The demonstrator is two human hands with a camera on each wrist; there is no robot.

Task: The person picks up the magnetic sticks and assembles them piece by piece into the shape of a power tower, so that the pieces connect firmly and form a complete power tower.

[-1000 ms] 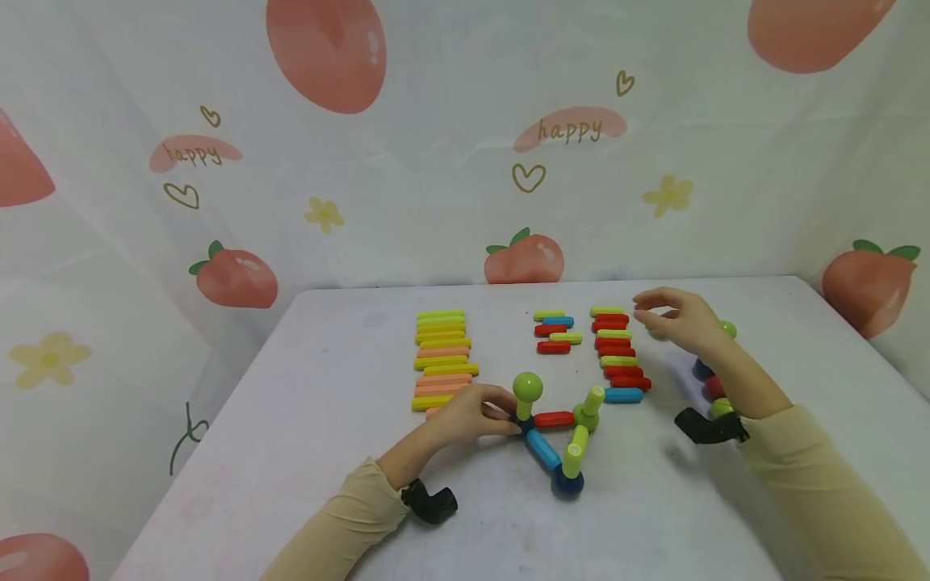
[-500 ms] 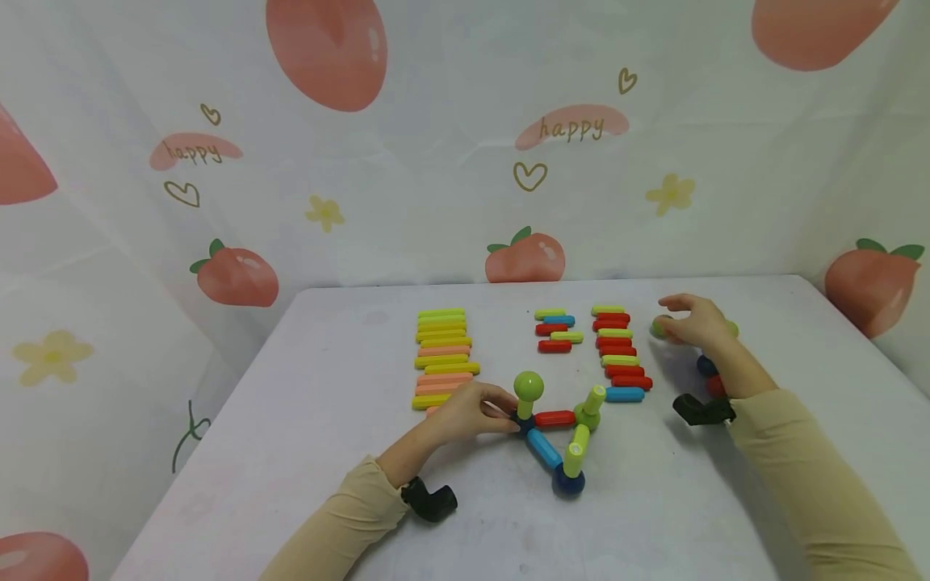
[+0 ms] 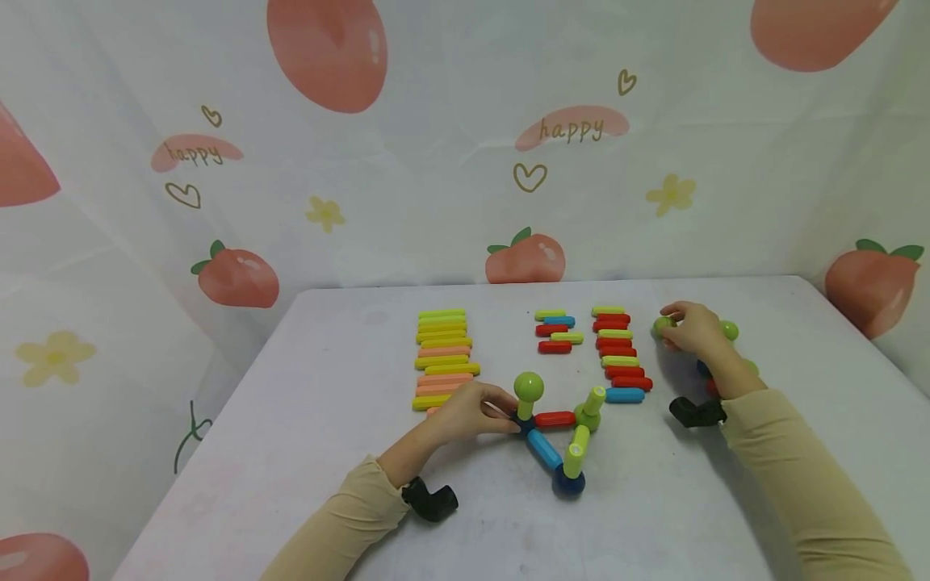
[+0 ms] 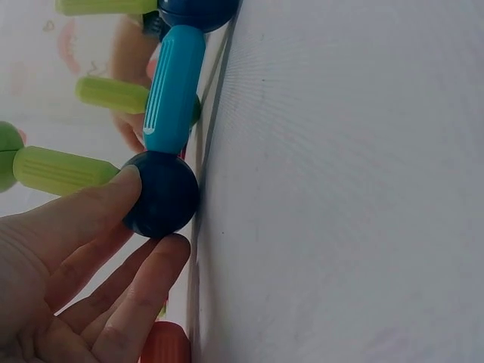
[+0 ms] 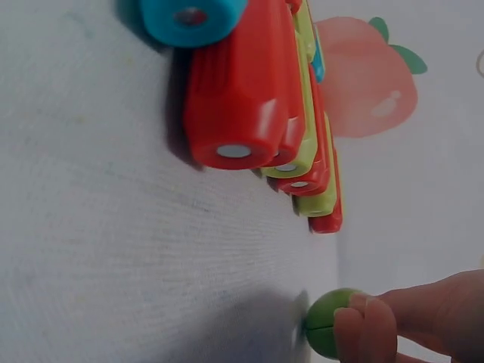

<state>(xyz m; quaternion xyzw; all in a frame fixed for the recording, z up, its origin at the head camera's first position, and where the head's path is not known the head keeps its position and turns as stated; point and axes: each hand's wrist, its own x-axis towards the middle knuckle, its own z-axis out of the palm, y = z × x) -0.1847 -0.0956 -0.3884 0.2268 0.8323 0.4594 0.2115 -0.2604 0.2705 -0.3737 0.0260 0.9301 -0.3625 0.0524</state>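
Note:
My left hand (image 3: 472,415) pinches a dark blue ball (image 4: 162,195) between thumb and fingers at the left corner of a triangular magnetic-stick frame. A blue stick (image 3: 545,450) and a red stick (image 3: 555,419) run out from that ball. Above it an upright lime stick carries a green ball (image 3: 529,386). The frame's front corner is another dark blue ball (image 3: 569,482), its right corner a green ball (image 3: 588,416); each bears a lime stick. At the table's far right, my right hand (image 3: 696,337) grips a loose green ball (image 5: 325,321) between thumb and fingers.
Long yellow and orange sticks (image 3: 445,357) lie in a column left of centre. Short red, lime and blue sticks (image 3: 616,353) form another column, with a smaller group (image 3: 555,347) beside it. Several more balls (image 3: 729,330) sit partly hidden behind the right forearm.
My right hand has moved rightward and down to the loose green ball, and its fingers have closed on it. The left hand and the frame have stayed in place.

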